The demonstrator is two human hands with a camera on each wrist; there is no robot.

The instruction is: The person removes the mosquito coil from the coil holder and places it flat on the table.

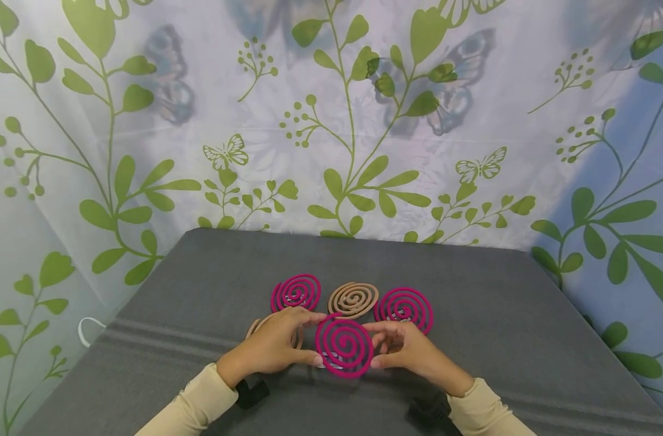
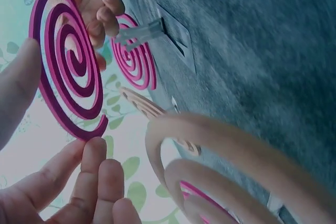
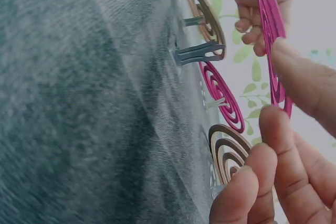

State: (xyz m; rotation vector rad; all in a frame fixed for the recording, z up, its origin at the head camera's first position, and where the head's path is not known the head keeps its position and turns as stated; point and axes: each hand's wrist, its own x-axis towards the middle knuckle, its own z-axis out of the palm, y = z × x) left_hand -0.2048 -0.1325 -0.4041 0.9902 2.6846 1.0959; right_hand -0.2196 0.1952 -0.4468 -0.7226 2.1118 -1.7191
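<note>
A magenta mosquito coil (image 1: 344, 346) is held upright between both hands, its spiral face showing in the head view. My left hand (image 1: 279, 342) pinches its left edge between thumb and fingertips. At the opposite edge, my right hand (image 1: 404, 350) grips it with thumb and index finger, the other fingers curled loosely. Behind the coil's lower part is a small metal stand (image 3: 198, 53) with slim upright prongs. A tan mosquito coil (image 2: 226, 132) stands close beside the left hand, which partly hides it in the head view.
Farther back stand a magenta coil (image 1: 295, 293) on the left, a tan coil (image 1: 354, 301) in the middle and another magenta coil (image 1: 404, 309) on the right, propped on metal stands. Grey cloth (image 1: 473, 290) covers the table. A leaf-patterned curtain (image 1: 266, 121) hangs behind it.
</note>
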